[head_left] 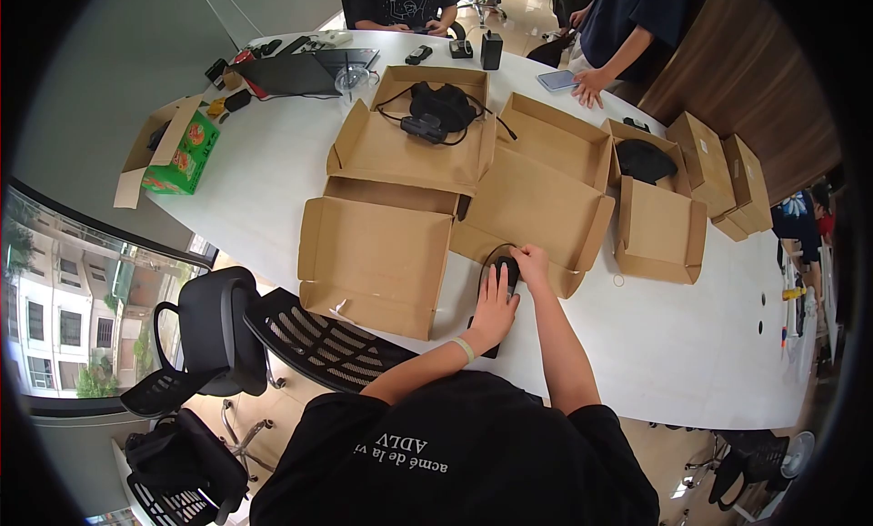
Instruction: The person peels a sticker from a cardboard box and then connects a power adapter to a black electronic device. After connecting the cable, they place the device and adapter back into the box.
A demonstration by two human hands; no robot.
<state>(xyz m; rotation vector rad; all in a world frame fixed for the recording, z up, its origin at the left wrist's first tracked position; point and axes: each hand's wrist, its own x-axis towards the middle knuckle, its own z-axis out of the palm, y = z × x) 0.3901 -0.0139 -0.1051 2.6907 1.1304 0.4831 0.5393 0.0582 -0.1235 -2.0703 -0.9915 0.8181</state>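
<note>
A small black device (506,273) with a thin black cable lies on the white table near its front edge. My left hand (495,310) rests over it, fingers stretched out and lying on its surface. At the device's upper right, my right hand (529,264) has its fingers bent together by the cable; what they hold, if anything, is too small to make out. Beneath my left hand shows part of a flat black object (492,350). Just beyond my hands stands an open cardboard box (532,212), and another open box (377,267) is to the left.
Further back, an open box (355,149) holds a black cap-like item with cables (441,110). A box at right (661,230) contains something black. Closed boxes (702,162), a green box (186,158) and a laptop (291,74) stand around. A co-worker's hand (591,85) is near a phone (556,80).
</note>
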